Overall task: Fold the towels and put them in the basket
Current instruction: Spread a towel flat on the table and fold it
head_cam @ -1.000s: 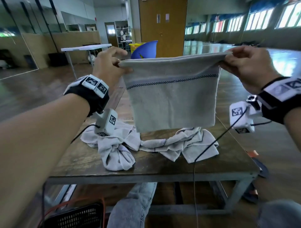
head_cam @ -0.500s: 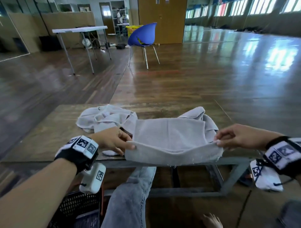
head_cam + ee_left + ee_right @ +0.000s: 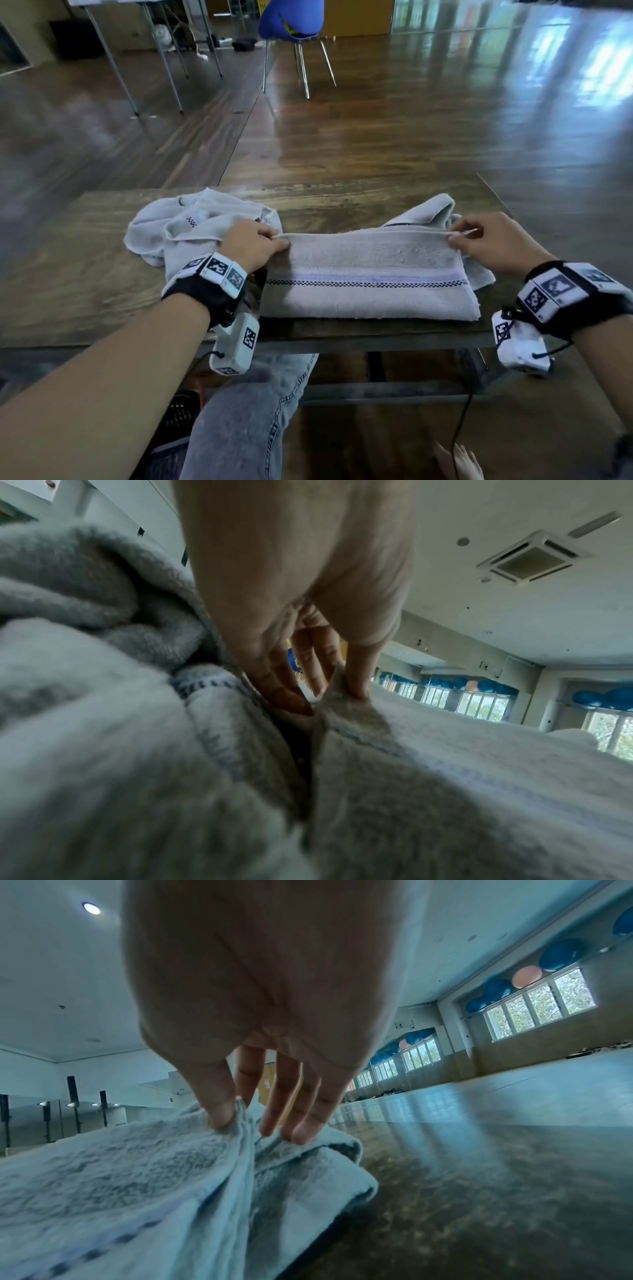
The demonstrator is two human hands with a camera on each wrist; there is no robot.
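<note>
Both hands pinch the far corners of the striped towel (image 3: 368, 274): left hand (image 3: 251, 245) at 9 o'clock, right hand (image 3: 496, 241) at 3, probably keeping that edge taut for a square fold. It lies on the table (image 3: 85, 274); crumpled towels (image 3: 178, 226) wait at 10 and 2.

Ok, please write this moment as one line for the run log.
step: folding striped towel on table | left hand: pinches far left corner | right hand: pinches far right corner | crumpled towel: waiting

Dark wooden table (image 3: 342, 202) bearing a folded striped towel (image 3: 370, 291) and two crumpled towels (image 3: 185, 222).
</note>
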